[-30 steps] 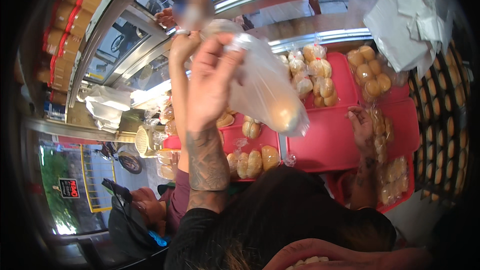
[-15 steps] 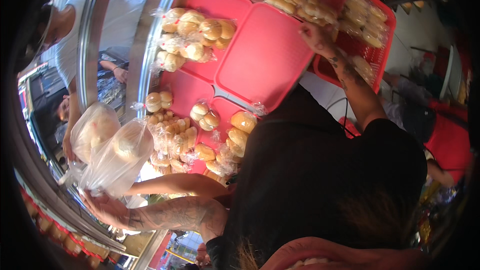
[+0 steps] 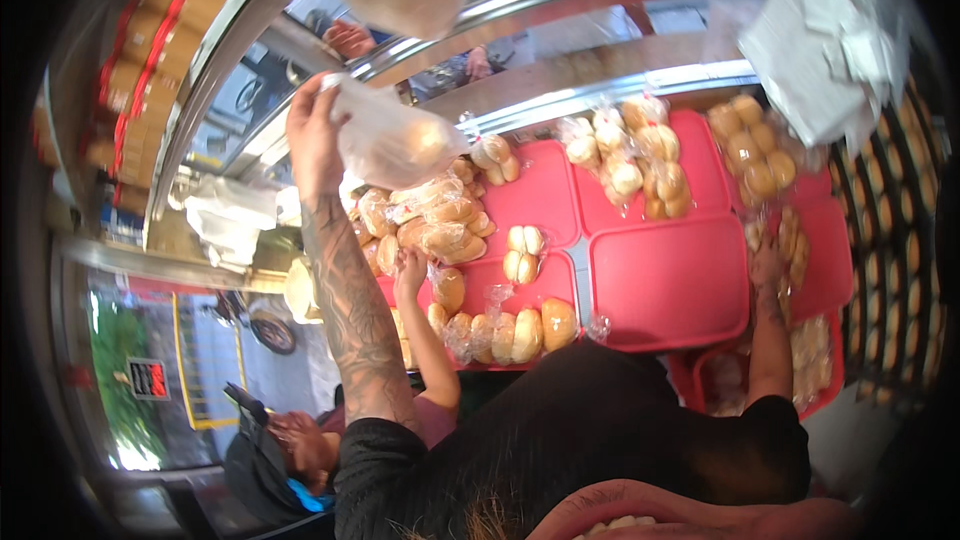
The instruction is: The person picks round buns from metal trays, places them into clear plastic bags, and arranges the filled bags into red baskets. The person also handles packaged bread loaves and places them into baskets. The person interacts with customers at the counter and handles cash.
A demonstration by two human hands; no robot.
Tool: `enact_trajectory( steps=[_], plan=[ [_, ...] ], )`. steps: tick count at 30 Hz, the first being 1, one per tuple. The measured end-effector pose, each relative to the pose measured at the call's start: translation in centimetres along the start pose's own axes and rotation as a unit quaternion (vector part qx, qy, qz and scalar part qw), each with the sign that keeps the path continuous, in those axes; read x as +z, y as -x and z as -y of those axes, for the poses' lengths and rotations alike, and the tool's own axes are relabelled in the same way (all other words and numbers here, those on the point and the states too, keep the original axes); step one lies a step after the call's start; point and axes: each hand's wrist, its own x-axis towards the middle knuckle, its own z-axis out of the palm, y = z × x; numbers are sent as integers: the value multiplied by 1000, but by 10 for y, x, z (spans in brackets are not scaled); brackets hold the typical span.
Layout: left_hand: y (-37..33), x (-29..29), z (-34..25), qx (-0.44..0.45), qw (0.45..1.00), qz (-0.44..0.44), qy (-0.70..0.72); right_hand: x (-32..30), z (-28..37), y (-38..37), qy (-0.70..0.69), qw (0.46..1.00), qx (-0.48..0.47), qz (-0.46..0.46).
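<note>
- Bag position is the main change: half a second ago the clear plastic bag [image 3: 390, 145] with a bread roll inside hung low, beside the glass front. Now it is lifted again, above the heap of bagged rolls [image 3: 440, 220] at the left end of the red trays [image 3: 670, 285].
- Left hand [image 3: 315, 135], on the tattooed forearm, is clenched around the gathered neck of that bag. The bag hangs to the right of the fist and touches nothing below it.
- Right hand [image 3: 770, 265] has hardly moved. As in both earlier pictures, it lies far out on the right-hand tray among wrapped rolls. Its fingers are down on a packet, but I cannot tell whether they grip it.
- Head camera has swung round as well, so much of the apparent shift in the trays is the view turning, not the trays moving.
- Another person's hand [image 3: 410, 275], on a bare arm coming from the lower left, now reaches into the same heap of bagged rolls, just below the raised bag.
- Judging by this, the roll is bagged and held clear of the display, not yet set down or handed on.
</note>
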Motion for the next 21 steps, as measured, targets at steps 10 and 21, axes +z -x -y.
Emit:
enact_trajectory(
  steps=[10,21],
  plan=[
    [-47,18,21,-12,998,52,-32,-25,-24,-24,-326,938,89,82],
    [-145,17,34,-32,998,21,50,-171,228,-12,-805,558,-63,192]
  ],
)
